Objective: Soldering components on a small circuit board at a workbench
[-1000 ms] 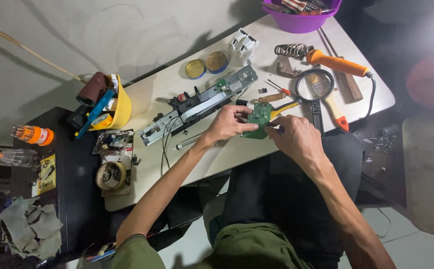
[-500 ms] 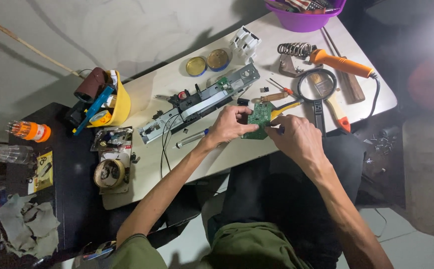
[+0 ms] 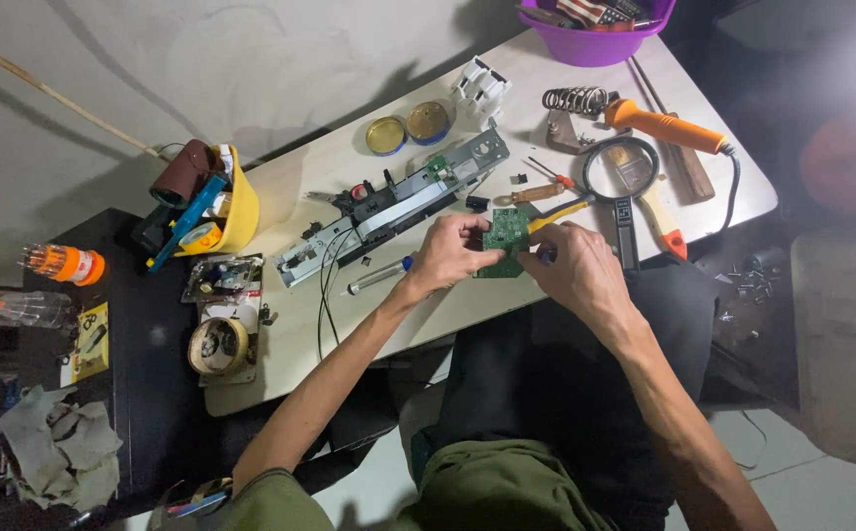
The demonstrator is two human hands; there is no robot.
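Note:
My left hand (image 3: 453,253) grips the left edge of a small green circuit board (image 3: 505,234) held just above the white table (image 3: 349,157). My right hand (image 3: 573,267) pinches the board's right side and also holds a yellow-handled tool (image 3: 558,211) that sticks out toward the back right. Behind the hands lies a long grey metal chassis with black parts (image 3: 394,202). A silver pen-like tool with a blue tip (image 3: 377,277) lies left of my left hand.
A soldering iron with orange handle (image 3: 664,126), its coil stand (image 3: 575,100), a magnifying glass (image 3: 621,169), two round tins (image 3: 408,128), a purple bowl (image 3: 595,29), a yellow bowl of tools (image 3: 207,202), a tape roll (image 3: 218,344), and rags (image 3: 59,452) on the black side table.
Both hands keep hold of the green board in nearly the same spot; only slight finger shifts show.

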